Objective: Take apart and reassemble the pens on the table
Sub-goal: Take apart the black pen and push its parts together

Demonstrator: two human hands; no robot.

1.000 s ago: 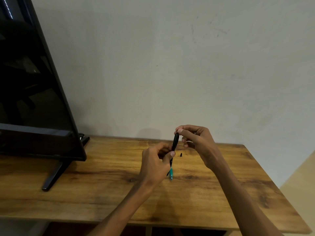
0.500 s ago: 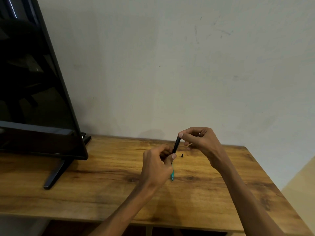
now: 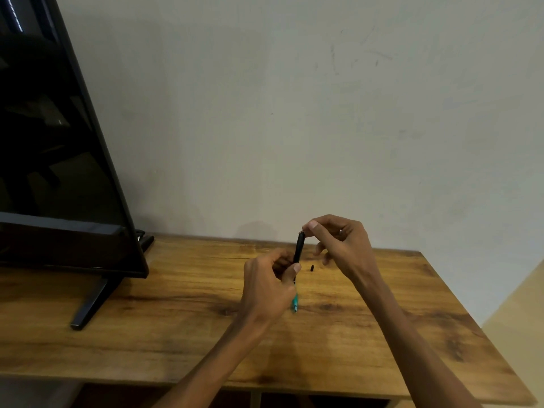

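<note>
both hands [image 3: 266, 285] hold black pen [image 3: 298, 249] upright.

One head-worn wide view looked forward and down over the table [image 3: 176, 334] toward the wall [image 3: 294, 128].

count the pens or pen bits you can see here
3: a black pen held upright between both hands, a teal pen lying on the table behind the left hand, partly hidden, and a small black piece beside them.
</note>
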